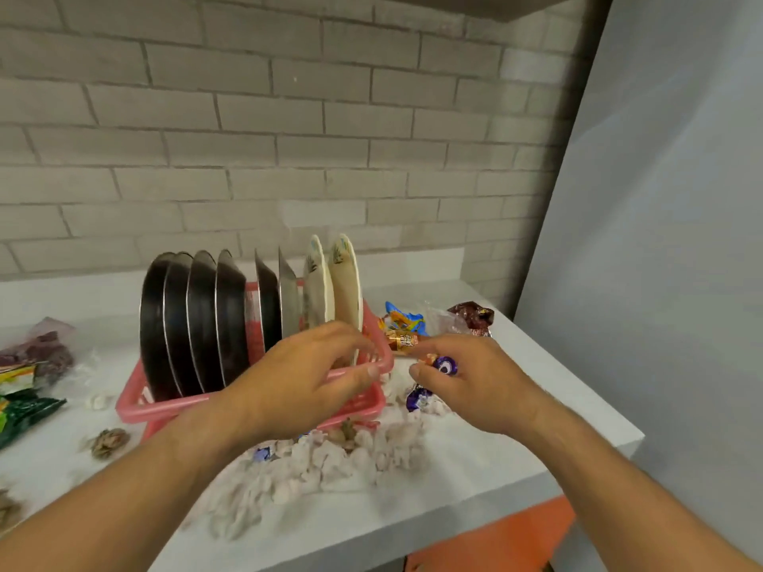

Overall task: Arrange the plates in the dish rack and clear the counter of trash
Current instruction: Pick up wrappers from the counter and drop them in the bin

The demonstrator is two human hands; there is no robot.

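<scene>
— Hands first: what do we see of our right hand?
— Its fingers are curled, and we pinch a shiny purple wrapper between thumb and fingertips, just right of the rack.
— And our left hand?
— It hovers at the rack's front right corner, fingers bent, thumb against the pink rim. Whether it grips the rim we cannot tell.
— Where are the plates?
— All stand on edge in the pink plastic rack: dark plates, round with thin bright rims, on the left, and two cream plates with a leafy print at the right end.
— And the trash?
— Crumpled white paper bits are heaped in front of the rack. A second wrapper lies under our right hand, with a gold wrapper, a blue and orange packet and a dark red packet behind it. A green packet lies far left.
— The surface?
— We stand at a smooth white counter, with a grey brick wall behind it, a plain grey panel on the right and an orange front below the edge.
</scene>
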